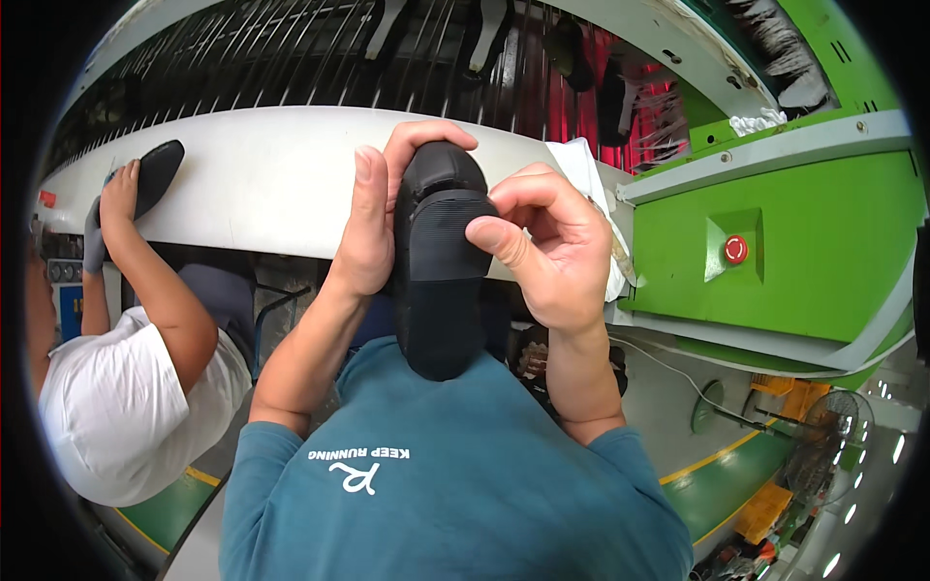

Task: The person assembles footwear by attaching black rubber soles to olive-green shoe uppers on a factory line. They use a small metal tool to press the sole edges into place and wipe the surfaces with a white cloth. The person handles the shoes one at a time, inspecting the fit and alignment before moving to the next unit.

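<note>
A black shoe (441, 290) is held up lengthwise in front of my chest, its rounded, shinier end at the top. Below that end a ribbed black sole piece (450, 228) faces up, with a curved seam between the two. My left hand (373, 213) wraps the shoe's left side and upper end, fingers bent behind it and thumb raised off it. On the other side, my right hand (557, 242) pinches with thumb and index finger at the right edge of the ribbed piece. The fingertips hide what exactly lies between them.
Behind the shoe runs a white work surface (281, 174), with a rod conveyor (271, 73) carrying dark shoes beyond. A green machine (668, 261) with a red button (736, 249) stands right. At left a co-worker (136, 387) holds a black sole (160, 176). A fan (823, 441) stands lower right.
</note>
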The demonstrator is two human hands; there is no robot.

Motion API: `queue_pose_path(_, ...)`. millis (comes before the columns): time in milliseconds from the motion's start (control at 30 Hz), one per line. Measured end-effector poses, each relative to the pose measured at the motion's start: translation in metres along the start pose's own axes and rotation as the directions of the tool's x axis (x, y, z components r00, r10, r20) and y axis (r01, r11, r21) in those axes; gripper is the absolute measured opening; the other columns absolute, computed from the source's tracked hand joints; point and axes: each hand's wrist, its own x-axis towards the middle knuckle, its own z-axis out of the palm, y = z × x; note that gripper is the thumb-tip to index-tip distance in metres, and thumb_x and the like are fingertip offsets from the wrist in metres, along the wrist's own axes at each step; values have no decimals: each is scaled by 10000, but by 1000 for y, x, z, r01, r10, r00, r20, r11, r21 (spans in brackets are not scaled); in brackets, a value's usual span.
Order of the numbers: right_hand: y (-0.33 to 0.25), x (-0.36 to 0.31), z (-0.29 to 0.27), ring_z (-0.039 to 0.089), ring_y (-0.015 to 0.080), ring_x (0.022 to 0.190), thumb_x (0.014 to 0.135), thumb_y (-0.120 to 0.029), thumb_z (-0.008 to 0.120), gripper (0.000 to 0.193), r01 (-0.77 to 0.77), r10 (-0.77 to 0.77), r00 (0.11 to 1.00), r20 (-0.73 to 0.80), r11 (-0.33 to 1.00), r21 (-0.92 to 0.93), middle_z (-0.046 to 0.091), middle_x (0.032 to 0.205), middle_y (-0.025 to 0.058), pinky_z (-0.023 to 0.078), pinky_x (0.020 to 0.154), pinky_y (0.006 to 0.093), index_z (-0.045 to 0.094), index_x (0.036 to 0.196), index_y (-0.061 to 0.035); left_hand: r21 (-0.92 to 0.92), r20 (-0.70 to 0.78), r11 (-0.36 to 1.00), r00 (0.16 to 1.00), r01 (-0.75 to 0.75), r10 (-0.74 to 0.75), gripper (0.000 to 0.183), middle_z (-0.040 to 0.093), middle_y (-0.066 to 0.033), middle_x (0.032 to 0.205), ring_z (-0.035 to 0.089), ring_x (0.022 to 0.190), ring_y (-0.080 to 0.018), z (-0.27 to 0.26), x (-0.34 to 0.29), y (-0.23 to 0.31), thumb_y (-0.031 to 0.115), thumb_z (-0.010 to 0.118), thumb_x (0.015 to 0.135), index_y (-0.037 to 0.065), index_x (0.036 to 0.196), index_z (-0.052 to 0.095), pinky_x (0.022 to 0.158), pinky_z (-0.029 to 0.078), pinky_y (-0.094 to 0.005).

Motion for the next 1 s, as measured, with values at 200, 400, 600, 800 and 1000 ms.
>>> queue_pose_path(200, 0, -4, 0, 642, 95, 786, 897, -69, 891, 222, 6, -6, 999, -33, 1000, 17, 671, 945, 45, 518, 686, 242, 711, 1006, 1, -65, 75, 996, 996, 61, -56, 865, 632, -40, 994, 615, 916, -108, 0, -1, 4, 733, 98, 1107, 48, 1325, 579, 861, 501, -265)
queue_pose_path(400, -4, -5, -2, 613, 91, 807, 913, -86, 885, 234, 28, -29, 999, -23, 999, -33, 654, 956, 40, 491, 706, 238, 696, 1022, 0, -32, 78, 999, 997, 19, -17, 865, 622, -67, 1075, 597, 999, -141, 1, -1, 0, 699, 76, 1118, 33, 1311, 593, 939, 473, -311)
queue_pose_path(600, -9, -7, 3, 637, 91, 788, 893, -67, 897, 228, 15, -17, 998, -65, 1000, -25, 668, 936, 36, 507, 680, 243, 707, 1001, -6, 168, 104, 985, 994, -38, 21, 921, 573, -88, 1101, 614, 950, -163, -6, -2, 5, 842, 314, 992, 33, 1373, 536, 836, 505, -333)
queue_pose_path(800, -18, -9, 5, 659, 92, 783, 875, -26, 898, 210, 8, -12, 999, -52, 997, -74, 691, 931, 53, 525, 671, 240, 721, 986, -4, 342, 109, 937, 993, -72, 36, 867, 507, -124, 1239, 583, 988, -197, -6, -7, 18, 679, 675, 840, 29, 1392, 518, 884, 477, -359)
queue_pose_path(1000, -24, -11, 13, 659, 79, 740, 864, -35, 911, 201, 17, -28, 995, -91, 993, -119, 711, 910, 61, 525, 635, 231, 740, 967, -9, 391, 129, 906, 984, -163, 122, 683, 541, -151, 1202, 574, 1061, -266, -11, -10, 25, 490, 715, 878, 37, 1365, 559, 954, 468, -402)
